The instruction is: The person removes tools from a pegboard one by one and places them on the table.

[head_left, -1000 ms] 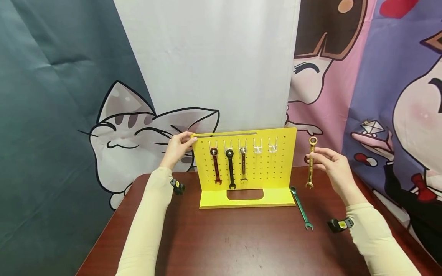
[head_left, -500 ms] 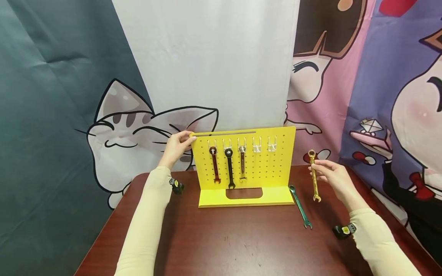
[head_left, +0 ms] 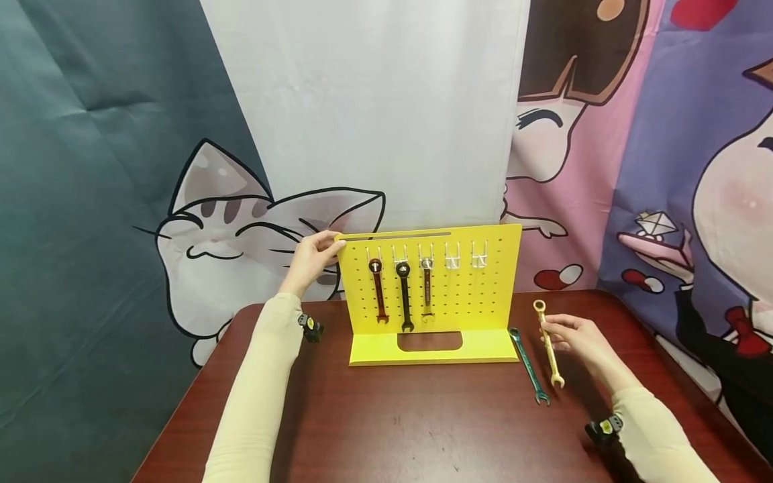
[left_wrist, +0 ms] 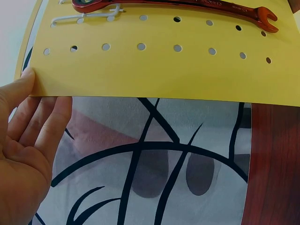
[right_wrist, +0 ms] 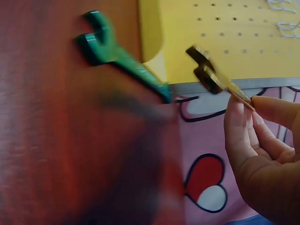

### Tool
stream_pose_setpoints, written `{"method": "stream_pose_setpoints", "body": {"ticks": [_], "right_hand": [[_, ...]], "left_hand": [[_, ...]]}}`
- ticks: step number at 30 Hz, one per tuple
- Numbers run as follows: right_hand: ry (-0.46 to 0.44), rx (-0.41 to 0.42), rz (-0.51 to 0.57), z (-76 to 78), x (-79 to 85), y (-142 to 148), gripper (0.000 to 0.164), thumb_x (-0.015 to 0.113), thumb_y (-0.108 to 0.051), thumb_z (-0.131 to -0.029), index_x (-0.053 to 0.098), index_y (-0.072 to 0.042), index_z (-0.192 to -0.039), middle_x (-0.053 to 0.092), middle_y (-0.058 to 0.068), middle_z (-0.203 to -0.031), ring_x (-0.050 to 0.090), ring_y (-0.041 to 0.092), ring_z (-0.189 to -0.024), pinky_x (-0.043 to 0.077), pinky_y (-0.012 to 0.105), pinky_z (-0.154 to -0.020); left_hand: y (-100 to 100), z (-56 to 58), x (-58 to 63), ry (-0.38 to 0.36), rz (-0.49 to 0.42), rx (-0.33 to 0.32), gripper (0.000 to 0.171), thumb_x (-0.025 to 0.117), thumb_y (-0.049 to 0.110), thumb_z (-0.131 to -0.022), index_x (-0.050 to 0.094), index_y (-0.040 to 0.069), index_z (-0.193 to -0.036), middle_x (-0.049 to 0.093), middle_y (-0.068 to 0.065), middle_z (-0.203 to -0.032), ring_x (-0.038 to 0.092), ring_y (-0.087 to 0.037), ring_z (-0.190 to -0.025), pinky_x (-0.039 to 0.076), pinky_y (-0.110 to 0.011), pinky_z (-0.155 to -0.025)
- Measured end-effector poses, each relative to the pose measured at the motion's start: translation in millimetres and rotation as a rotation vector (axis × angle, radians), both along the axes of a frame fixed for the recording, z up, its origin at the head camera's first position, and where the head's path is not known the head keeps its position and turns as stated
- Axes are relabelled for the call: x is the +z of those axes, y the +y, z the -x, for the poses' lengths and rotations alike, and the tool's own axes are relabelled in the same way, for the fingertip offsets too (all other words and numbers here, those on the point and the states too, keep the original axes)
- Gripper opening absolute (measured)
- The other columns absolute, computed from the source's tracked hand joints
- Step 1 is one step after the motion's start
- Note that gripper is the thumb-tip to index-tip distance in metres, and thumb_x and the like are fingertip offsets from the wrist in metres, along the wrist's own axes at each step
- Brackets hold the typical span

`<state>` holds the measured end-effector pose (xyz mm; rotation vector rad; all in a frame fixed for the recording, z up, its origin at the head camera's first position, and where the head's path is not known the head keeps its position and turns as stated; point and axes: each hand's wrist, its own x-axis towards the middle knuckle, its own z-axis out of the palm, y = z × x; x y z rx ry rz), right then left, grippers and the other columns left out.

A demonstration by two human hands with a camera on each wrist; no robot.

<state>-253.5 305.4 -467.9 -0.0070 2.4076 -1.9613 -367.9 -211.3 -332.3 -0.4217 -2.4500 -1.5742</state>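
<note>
My left hand [head_left: 313, 258] pinches the upper left corner of a yellow pegboard stand [head_left: 492, 292], thumb in front and fingers behind. My right hand [head_left: 582, 345] pinches a gold combination wrench [head_left: 550, 352] near its ring end, right of the stand. It slants over the table with its open end toward me; in the right wrist view a gap shows between it and the tabletop. Beside it on the table lies a green wrench [head_left: 529, 367]. On the board's hooks hang a red wrench [head_left: 378, 292], a black wrench [head_left: 404, 298] and a shiny, brownish-looking wrench [head_left: 427, 290].
Two wire hooks, the left one [head_left: 452, 260] and the right one [head_left: 480, 258], carry nothing. The stand's yellow base rests on a dark red wooden table [head_left: 386, 416]. Behind it hangs a cartoon-printed curtain [head_left: 374, 114].
My right hand has lowered the gold wrench toward the table, near the green one, and its open end has swung toward me. My left hand stays on the board's corner.
</note>
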Motion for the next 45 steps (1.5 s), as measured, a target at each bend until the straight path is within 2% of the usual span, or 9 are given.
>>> {"method": "stream_pose_setpoints", "body": {"ticks": [3,16,24,30,37,45], "right_hand": [[-0.027,0.012,0.005,-1.5,-8.9,1.3,0.045,0.063,-0.012,-0.101,0.051,0.022,-0.128,0.073,0.003,-0.094,0.070,0.010,-0.079,0.062,0.026,-0.072],[-0.131,0.062,-0.062,-0.3,-32.5,7.1,0.041,0.063,-0.010,-0.099,0.053,0.022,-0.123,0.071,0.003,-0.093,0.068,0.011,-0.077,0.062,0.028,-0.070],[-0.173,0.077,-0.127,0.9,-32.8,8.8,0.041,0.062,-0.010,-0.099,0.053,0.023,-0.122,0.069,0.001,-0.088,0.066,0.012,-0.075,0.062,0.028,-0.067],[-0.194,0.103,-0.148,4.1,-34.2,4.0,0.039,0.062,-0.010,-0.099,0.053,0.022,-0.120,0.067,0.002,-0.086,0.065,0.013,-0.074,0.062,0.029,-0.067],[-0.180,0.103,-0.233,7.5,-32.4,0.1,0.036,0.063,-0.010,-0.099,0.056,0.021,-0.115,0.067,0.006,-0.087,0.065,0.017,-0.076,0.063,0.033,-0.068],[-0.156,0.082,-0.304,7.4,-29.1,-4.6,0.033,0.065,-0.010,-0.097,0.060,0.020,-0.111,0.067,0.010,-0.090,0.064,0.020,-0.075,0.063,0.036,-0.067]], "left_hand": [[1.2,1.7,-0.7,0.001,-0.007,-0.012,0.032,0.069,0.026,-0.098,0.068,0.007,-0.124,0.073,-0.015,-0.107,0.071,-0.026,-0.099,0.061,-0.037,-0.089],[0.9,2.2,-2.1,-0.002,-0.010,0.001,0.033,0.070,0.027,-0.098,0.068,0.006,-0.124,0.073,-0.014,-0.105,0.071,-0.025,-0.098,0.059,-0.044,-0.092],[5.1,2.6,-2.1,-0.001,0.012,0.003,0.033,0.069,0.030,-0.098,0.068,0.008,-0.123,0.073,-0.012,-0.106,0.070,-0.023,-0.099,0.061,-0.036,-0.089],[0.6,2.1,-3.5,0.004,0.008,0.012,0.036,0.070,0.031,-0.098,0.068,0.006,-0.124,0.073,-0.013,-0.107,0.070,-0.025,-0.099,0.061,-0.039,-0.089],[-0.6,2.8,-1.3,-0.008,-0.013,0.004,0.038,0.071,0.030,-0.097,0.068,0.005,-0.124,0.072,-0.018,-0.109,0.070,-0.030,-0.102,0.058,-0.047,-0.093],[1.6,2.9,0.6,-0.028,-0.011,0.002,0.039,0.069,0.027,-0.098,0.065,0.003,-0.129,0.070,-0.022,-0.112,0.068,-0.035,-0.106,0.059,-0.044,-0.092]]}}
